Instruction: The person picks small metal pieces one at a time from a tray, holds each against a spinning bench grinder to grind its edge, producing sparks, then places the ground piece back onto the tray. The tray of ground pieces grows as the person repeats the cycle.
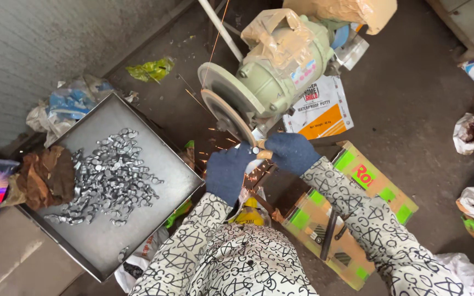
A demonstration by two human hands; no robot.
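**Small Metal Part Held Against the Grinding Wheel**

A small metal part (pixel 255 149) sits at the lower rim of the grinding wheel (pixel 227 116), touching it. Sparks (pixel 215 153) spray down and to the left from the contact point.

Both hands wear dark blue knit gloves. The left hand (pixel 227 172) is just below and left of the part, its grip closed on it from that side. The right hand (pixel 291 152) is just right of the part, its grip pinched on it, with a tan stub showing between the fingertips. The two hands touch at the part.

The wheel is mounted on a pale green motor (pixel 281 71), partly wrapped in tan plastic and tape.

Left of the hands, a square grey metal tray (pixel 154 159) lies on the floor, carrying a heap of shiny metal pieces (pixel 108 175) near its middle. Brown rags (pixel 42 175) lie at the tray's left corner. A cardboard box (pixel 352 219) with green patches lies under the right forearm.
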